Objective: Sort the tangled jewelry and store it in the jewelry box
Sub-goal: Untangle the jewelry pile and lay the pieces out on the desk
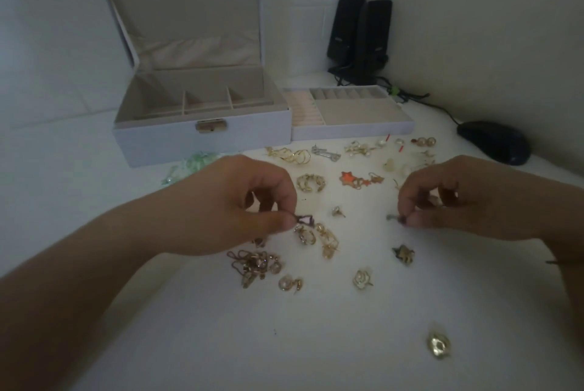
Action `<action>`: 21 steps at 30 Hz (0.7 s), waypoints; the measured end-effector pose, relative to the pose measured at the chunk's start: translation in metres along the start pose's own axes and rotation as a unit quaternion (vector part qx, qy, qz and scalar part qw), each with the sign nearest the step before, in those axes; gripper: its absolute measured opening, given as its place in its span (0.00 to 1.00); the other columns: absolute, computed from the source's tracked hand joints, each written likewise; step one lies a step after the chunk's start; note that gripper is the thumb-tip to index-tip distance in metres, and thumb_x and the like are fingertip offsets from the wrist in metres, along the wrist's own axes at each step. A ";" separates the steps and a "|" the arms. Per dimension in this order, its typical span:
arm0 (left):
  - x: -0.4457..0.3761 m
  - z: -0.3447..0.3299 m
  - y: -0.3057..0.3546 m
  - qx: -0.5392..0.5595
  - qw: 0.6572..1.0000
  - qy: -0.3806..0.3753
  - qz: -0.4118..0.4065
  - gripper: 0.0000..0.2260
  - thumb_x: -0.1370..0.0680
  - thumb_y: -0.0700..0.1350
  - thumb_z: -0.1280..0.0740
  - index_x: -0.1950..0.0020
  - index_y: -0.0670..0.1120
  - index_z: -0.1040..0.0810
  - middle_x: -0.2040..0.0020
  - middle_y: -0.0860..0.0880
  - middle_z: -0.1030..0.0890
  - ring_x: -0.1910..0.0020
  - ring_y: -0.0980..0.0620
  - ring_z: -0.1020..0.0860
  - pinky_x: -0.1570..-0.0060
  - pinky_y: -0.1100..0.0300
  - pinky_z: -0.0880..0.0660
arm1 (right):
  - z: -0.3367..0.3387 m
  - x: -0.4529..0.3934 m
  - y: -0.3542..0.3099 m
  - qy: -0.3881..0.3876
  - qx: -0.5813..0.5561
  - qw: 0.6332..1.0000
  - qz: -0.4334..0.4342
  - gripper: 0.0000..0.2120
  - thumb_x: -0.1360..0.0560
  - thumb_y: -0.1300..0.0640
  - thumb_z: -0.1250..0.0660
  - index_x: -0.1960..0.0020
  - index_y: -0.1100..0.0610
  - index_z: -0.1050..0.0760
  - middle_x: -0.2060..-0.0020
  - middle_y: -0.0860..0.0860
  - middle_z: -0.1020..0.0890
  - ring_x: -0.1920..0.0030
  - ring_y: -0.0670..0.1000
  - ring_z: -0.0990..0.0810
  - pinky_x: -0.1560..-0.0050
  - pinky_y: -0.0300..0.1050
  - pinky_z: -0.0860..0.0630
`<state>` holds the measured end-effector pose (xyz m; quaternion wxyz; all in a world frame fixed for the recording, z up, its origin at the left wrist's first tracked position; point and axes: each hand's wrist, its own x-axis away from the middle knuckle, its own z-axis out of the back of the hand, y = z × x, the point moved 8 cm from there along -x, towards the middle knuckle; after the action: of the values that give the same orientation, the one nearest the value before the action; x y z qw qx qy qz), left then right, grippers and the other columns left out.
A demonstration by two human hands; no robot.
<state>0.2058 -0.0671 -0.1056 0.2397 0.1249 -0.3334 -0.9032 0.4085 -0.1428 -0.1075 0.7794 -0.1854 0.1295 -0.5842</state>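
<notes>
- Nearest, at about 5 o'clock on the white tabletop (316,343), a single gold earring (438,345) lies by itself, well apart from the rest.
- Around the centre, loose pieces are spread out: a rose-shaped stud (362,278), a pearl earring (289,283), and a tangled gold clump (252,265) at 7 o'clock that looks not yet separated.
- The left hand (230,204) pinches a small purple-stoned piece (305,219) between thumb and fingertips; the right hand (464,197) pinches a small stud (395,217), both just above the tabletop.
- Further off, at 12 to 1 o'clock, gold hoops (311,182), an orange star piece (347,178) and pearl earrings (425,141) lie in loose groups, so some sorting seems done.
- Farthest, the jewelry box (202,134) stands open at 11 o'clock with its removable tray (350,131) beside it; the compartments I can see hold nothing, so storing appears still to come.
</notes>
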 end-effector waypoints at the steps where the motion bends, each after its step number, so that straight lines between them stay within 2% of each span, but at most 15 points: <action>1: -0.001 0.002 0.001 0.043 0.999 0.016 0.006 0.03 0.27 0.47 0.27 0.60 0.52 0.19 0.64 0.55 0.17 0.67 0.57 0.22 0.63 0.64 0.24 | 0.004 -0.002 -0.005 0.025 -0.022 0.999 0.012 0.08 0.30 0.39 0.35 0.57 0.42 0.23 0.61 0.43 0.18 0.62 0.46 0.20 0.64 0.35 0.26; 3: -0.003 0.004 0.002 0.121 0.991 0.049 0.026 0.02 0.28 0.45 0.26 0.60 0.50 0.18 0.64 0.51 0.16 0.68 0.53 0.20 0.62 0.60 0.22 | 0.010 -0.006 -0.018 0.084 -0.104 0.990 0.050 0.04 0.29 0.47 0.33 0.57 0.45 0.24 0.62 0.45 0.17 0.62 0.47 0.18 0.63 0.44 0.21; 5: -0.004 0.002 0.001 0.162 0.982 0.081 0.045 0.02 0.28 0.44 0.26 0.59 0.49 0.18 0.65 0.50 0.15 0.69 0.54 0.19 0.65 0.64 0.22 | 0.012 -0.011 -0.035 0.138 -0.216 0.962 0.093 0.04 0.28 0.57 0.31 0.54 0.54 0.22 0.63 0.49 0.16 0.66 0.46 0.19 0.67 0.40 0.22; 7: -0.005 -0.002 0.000 0.166 0.979 0.102 0.061 0.03 0.29 0.43 0.25 0.58 0.49 0.18 0.66 0.51 0.15 0.69 0.54 0.18 0.65 0.63 0.22 | 0.008 -0.016 -0.047 0.174 -0.284 0.936 0.116 0.05 0.28 0.65 0.31 0.52 0.59 0.22 0.64 0.52 0.17 0.69 0.45 0.21 0.70 0.37 0.26; 10: -0.006 -0.009 0.002 0.163 0.979 0.103 0.073 0.06 0.30 0.43 0.24 0.57 0.49 0.20 0.66 0.51 0.15 0.68 0.53 0.17 0.65 0.60 0.23 | -0.002 -0.025 -0.054 0.188 -0.272 0.939 0.099 0.10 0.27 0.64 0.31 0.48 0.53 0.21 0.64 0.52 0.17 0.69 0.47 0.21 0.72 0.40 0.25; 13: -0.006 -0.010 0.003 0.170 0.977 0.107 0.076 0.08 0.30 0.44 0.23 0.57 0.50 0.21 0.67 0.51 0.15 0.66 0.42 0.18 0.68 0.61 0.27 | -0.012 -0.030 -0.052 0.172 -0.240 0.953 0.065 0.11 0.28 0.60 0.30 0.50 0.47 0.20 0.64 0.50 0.17 0.70 0.46 0.21 0.71 0.42 0.23; 15: -0.006 -0.008 0.004 0.169 0.976 0.116 0.073 0.08 0.31 0.44 0.23 0.57 0.50 0.21 0.67 0.51 0.15 0.67 0.40 0.19 0.70 0.62 0.29 | -0.014 -0.031 -0.052 0.164 -0.235 0.957 0.056 0.10 0.29 0.59 0.30 0.52 0.46 0.20 0.64 0.50 0.18 0.71 0.45 0.22 0.71 0.40 0.23; 18: -0.004 -0.008 0.010 0.168 0.977 0.120 0.056 0.09 0.32 0.43 0.23 0.58 0.49 0.22 0.68 0.51 0.15 0.68 0.46 0.17 0.69 0.61 0.26 | -0.014 -0.031 -0.055 0.160 -0.216 0.962 0.054 0.09 0.28 0.62 0.30 0.54 0.48 0.19 0.65 0.52 0.18 0.69 0.45 0.21 0.69 0.37 0.24; 21: -0.004 -0.011 0.014 0.179 0.976 0.119 0.024 0.10 0.33 0.43 0.22 0.57 0.48 0.21 0.66 0.51 0.15 0.66 0.52 0.16 0.61 0.62 0.22 | -0.015 -0.031 -0.056 0.148 -0.167 0.973 0.055 0.04 0.27 0.59 0.30 0.55 0.50 0.20 0.62 0.49 0.20 0.61 0.50 0.21 0.64 0.49 0.22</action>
<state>0.2184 -0.0804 -0.1037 0.2733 0.2636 -0.4615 -0.8017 0.3455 -0.1286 -0.0968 0.7404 -0.2172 0.3489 -0.5318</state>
